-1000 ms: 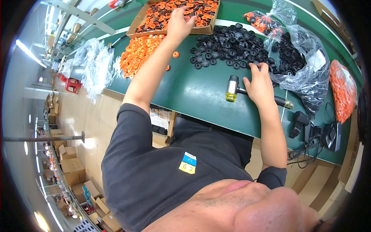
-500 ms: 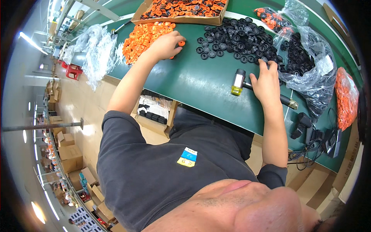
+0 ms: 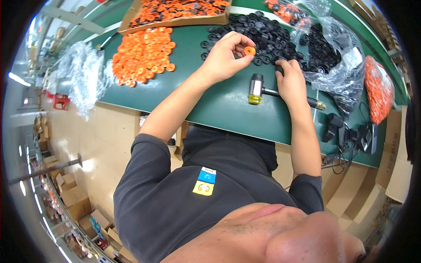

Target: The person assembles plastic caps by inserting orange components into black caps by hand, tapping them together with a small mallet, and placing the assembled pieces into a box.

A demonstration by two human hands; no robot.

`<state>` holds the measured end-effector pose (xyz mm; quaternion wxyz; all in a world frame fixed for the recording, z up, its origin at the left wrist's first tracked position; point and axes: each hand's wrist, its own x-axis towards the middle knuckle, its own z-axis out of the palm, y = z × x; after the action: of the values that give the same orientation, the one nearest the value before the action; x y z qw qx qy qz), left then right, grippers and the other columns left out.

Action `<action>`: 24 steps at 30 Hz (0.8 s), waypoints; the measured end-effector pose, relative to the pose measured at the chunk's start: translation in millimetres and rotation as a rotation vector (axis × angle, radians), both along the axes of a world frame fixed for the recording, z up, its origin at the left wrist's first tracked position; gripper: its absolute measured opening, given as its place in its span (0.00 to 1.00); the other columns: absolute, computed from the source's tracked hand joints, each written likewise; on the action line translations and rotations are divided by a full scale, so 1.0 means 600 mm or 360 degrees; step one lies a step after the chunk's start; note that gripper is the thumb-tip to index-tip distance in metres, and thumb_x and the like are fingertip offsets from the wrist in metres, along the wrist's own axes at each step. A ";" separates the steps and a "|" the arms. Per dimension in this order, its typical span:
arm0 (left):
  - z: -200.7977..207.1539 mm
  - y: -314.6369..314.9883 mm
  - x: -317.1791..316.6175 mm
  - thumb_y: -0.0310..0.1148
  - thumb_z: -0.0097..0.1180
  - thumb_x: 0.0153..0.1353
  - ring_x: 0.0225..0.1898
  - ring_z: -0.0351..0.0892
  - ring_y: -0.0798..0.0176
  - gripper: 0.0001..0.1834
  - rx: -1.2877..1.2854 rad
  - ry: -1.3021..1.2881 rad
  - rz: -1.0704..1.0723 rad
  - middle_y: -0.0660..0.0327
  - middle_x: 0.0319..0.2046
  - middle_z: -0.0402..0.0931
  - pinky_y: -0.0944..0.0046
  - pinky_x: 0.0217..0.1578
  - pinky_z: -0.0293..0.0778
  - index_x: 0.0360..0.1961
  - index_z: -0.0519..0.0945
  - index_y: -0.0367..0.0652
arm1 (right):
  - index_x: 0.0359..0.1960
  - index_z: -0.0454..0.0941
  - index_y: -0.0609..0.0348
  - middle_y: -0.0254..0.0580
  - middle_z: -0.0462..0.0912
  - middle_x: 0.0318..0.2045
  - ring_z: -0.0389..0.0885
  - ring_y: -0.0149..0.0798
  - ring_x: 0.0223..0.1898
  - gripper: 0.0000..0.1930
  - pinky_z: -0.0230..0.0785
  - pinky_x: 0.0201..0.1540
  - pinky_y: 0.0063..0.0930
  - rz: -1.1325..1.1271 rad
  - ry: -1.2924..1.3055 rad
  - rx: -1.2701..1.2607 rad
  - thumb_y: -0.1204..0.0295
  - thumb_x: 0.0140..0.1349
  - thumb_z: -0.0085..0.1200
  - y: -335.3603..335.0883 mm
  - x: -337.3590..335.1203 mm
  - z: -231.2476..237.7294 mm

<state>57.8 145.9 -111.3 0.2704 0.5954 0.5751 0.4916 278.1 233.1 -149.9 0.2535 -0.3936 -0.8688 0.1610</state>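
My left hand (image 3: 228, 57) pinches one orange round cap (image 3: 249, 51) between thumb and fingers, above the bench and in front of the heap of black round caps (image 3: 258, 31). My right hand (image 3: 291, 81) is closed at the near right edge of that heap. A black round cap (image 3: 279, 69), partly covered, shows at its thumb and fingertips. Just left of my right hand lies a mallet (image 3: 257, 84) with one black and one yellow face, its handle passing beneath my wrist. The pile of orange round caps (image 3: 142, 55) lies further left, apart from both hands.
A cardboard box (image 3: 175, 21) of mixed orange and black parts stands behind. Clear plastic bags hold black parts (image 3: 322, 48) and orange parts (image 3: 378, 87) at the right. Cables and a black device (image 3: 367, 138) lie at the bench's right end; crumpled plastic (image 3: 85, 79) hangs at the left.
My left hand has moved right, from the orange pile to near the black heap, carrying an orange cap. My right hand has drawn back slightly from the black heap with its fingers closing. The view has shifted.
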 end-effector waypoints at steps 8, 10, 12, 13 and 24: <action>-0.091 -0.003 0.034 0.25 0.66 0.57 0.35 0.78 0.74 0.15 0.0078 -0.0323 -0.0091 0.63 0.38 0.77 0.72 0.39 0.76 0.46 0.81 0.37 | 0.45 0.81 0.61 0.43 0.75 0.38 0.81 0.37 0.34 0.14 0.76 0.39 0.30 0.0104 0.0375 -0.0287 0.78 0.55 0.63 -0.006 -0.016 0.017; -0.064 -0.005 0.041 0.24 0.66 0.57 0.34 0.77 0.74 0.15 0.0042 -0.0273 -0.0087 0.63 0.37 0.77 0.72 0.37 0.76 0.46 0.81 0.37 | 0.46 0.81 0.62 0.42 0.75 0.40 0.80 0.34 0.34 0.16 0.77 0.40 0.25 0.0245 0.0524 -0.0335 0.82 0.53 0.64 -0.008 -0.017 0.020; -0.063 -0.005 0.046 0.24 0.65 0.57 0.32 0.76 0.75 0.15 -0.0010 -0.0308 -0.0056 0.64 0.36 0.77 0.72 0.34 0.75 0.47 0.81 0.38 | 0.46 0.81 0.62 0.42 0.76 0.41 0.80 0.34 0.35 0.17 0.77 0.40 0.25 0.0274 0.0546 -0.0325 0.82 0.53 0.64 -0.010 -0.021 0.024; -0.068 -0.007 0.047 0.24 0.65 0.57 0.32 0.76 0.75 0.15 -0.0019 -0.0324 -0.0050 0.64 0.36 0.77 0.72 0.34 0.75 0.47 0.81 0.38 | 0.46 0.81 0.62 0.42 0.76 0.42 0.80 0.34 0.35 0.17 0.78 0.40 0.25 0.0305 0.0587 -0.0304 0.82 0.53 0.64 -0.013 -0.022 0.025; -0.075 -0.011 0.043 0.20 0.58 0.63 0.43 0.81 0.71 0.19 -0.0280 -0.0800 -0.0172 0.61 0.42 0.82 0.69 0.48 0.78 0.56 0.79 0.34 | 0.48 0.81 0.64 0.43 0.77 0.45 0.82 0.30 0.36 0.18 0.79 0.41 0.22 0.0356 0.0853 -0.0460 0.83 0.53 0.65 -0.023 -0.025 0.019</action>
<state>83.6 139.5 -156.0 0.4813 0.4587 0.4977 0.5570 263.3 219.0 -138.5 0.3955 -0.2714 -0.7771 0.4075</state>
